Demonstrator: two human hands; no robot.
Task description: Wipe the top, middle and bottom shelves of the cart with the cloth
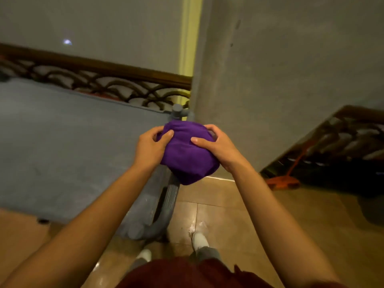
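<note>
Fingers point(166, 135) of both hands curled round cloth point(187, 154).

No text, label, brand, number or sign can be read in this view; the picture is blurred and the surfaces that show carry no writing.

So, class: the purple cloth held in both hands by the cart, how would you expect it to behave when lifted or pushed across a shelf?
The purple cloth is probably floppy: it bunches into a rounded bundle between the left hand and right hand. It looks light, since fingertips alone seem to carry it. Pushed over the cart's top shelf, it would likely crumple rather than slide flat.
</note>
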